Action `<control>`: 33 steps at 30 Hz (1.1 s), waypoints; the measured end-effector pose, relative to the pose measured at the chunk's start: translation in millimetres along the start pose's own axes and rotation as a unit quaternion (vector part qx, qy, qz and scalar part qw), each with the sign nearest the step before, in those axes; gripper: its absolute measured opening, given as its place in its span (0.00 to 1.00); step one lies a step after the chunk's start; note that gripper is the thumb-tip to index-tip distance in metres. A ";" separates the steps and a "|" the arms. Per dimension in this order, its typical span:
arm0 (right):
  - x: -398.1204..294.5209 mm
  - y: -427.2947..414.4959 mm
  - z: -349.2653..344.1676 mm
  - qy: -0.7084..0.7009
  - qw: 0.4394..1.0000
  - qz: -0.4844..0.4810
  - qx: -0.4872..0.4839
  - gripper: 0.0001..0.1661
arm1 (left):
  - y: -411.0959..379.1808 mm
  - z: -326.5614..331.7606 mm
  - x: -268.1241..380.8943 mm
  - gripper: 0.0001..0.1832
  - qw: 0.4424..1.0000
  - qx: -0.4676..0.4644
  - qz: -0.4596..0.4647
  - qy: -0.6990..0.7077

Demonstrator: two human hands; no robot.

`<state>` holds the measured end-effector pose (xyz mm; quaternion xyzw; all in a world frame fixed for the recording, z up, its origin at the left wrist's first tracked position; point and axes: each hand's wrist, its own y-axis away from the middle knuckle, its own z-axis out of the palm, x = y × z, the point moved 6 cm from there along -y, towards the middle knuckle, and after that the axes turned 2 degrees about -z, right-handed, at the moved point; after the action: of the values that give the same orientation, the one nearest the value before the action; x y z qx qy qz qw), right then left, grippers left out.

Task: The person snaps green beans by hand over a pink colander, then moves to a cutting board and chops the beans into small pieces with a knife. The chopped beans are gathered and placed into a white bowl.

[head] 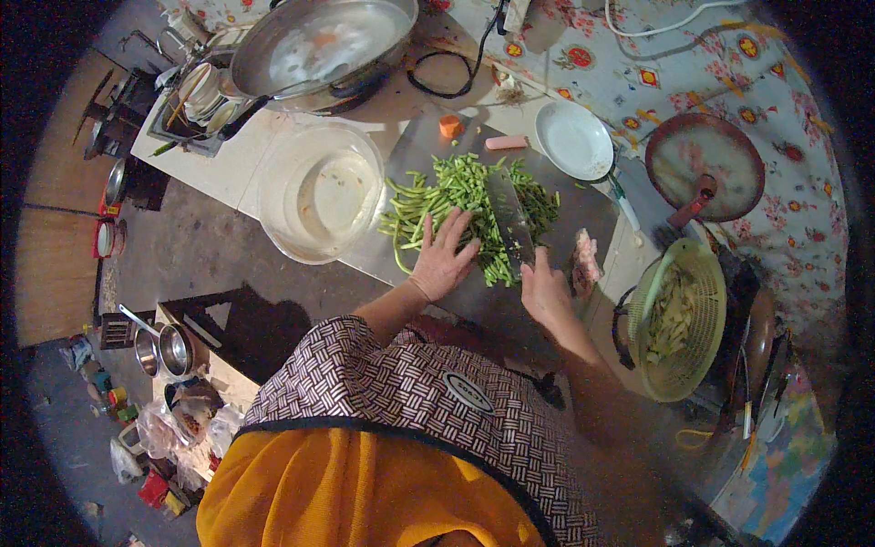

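Note:
A pile of chopped green vegetable stems (459,179) lies on a dark grey cutting board (596,210); longer uncut stems are at its left. My left hand (446,254) rests on the near edge of the pile, palm down with fingers apart. In my right hand (547,290) is a cleaver; its broad blade (507,212) stands among the cut pieces, its handle mostly hidden by my fingers. Beyond the pile lie an orange carrot piece (450,126) and a pink sausage (506,142). A piece of raw meat (586,258) sits right of my right hand.
Left of the board stands a clear plastic basin (277,205). Behind it is a large wok (246,65) holding cloudy liquid. A white plate (574,140) overlaps the board's back right. A glass lid (704,157) and a green colander (711,301) with cut vegetables are at right.

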<state>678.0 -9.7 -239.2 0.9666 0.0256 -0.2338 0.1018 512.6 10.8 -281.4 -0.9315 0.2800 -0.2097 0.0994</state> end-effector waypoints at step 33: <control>-46.7 15.1 13.8 0.033 0.994 -0.003 -0.104 0.19 | 24.6 -11.8 -35.5 0.18 0.983 0.087 -0.163 -0.007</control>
<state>631.8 -27.4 -227.1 0.9579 0.0557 -0.1982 0.2001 468.7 9.8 -290.2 -0.9539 0.1042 -0.2404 0.1464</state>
